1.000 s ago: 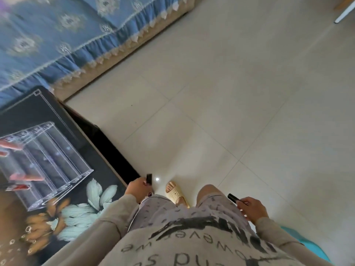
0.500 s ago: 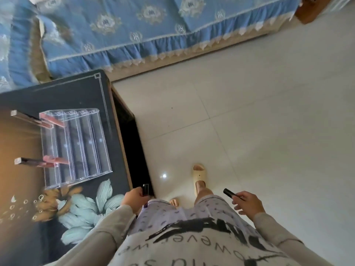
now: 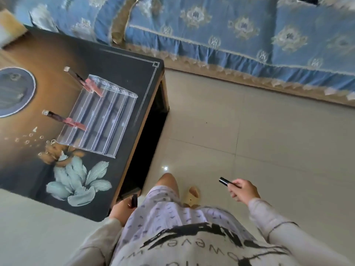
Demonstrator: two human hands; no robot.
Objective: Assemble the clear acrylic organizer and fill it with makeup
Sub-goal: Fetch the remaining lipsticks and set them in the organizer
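The clear acrylic organizer stands on the dark flower-printed table, left of centre. Two pink lip gloss tubes stick out of its left side, one at the far end and one at the near end. My left hand hangs by the table's near right corner and grips a dark makeup tube. Over the floor at the right, my right hand holds a black lipstick tube. Both hands are well short of the organizer.
A round blue-grey mat lies at the table's left edge. A sofa with a blue patterned cover runs across the top. Pale tiled floor fills the right. My knee and a sandalled foot are below centre.
The view has swung left and the table with the organizer now sits nearer the centre. Both hands keep hold of their tubes, and the right hand has risen slightly.
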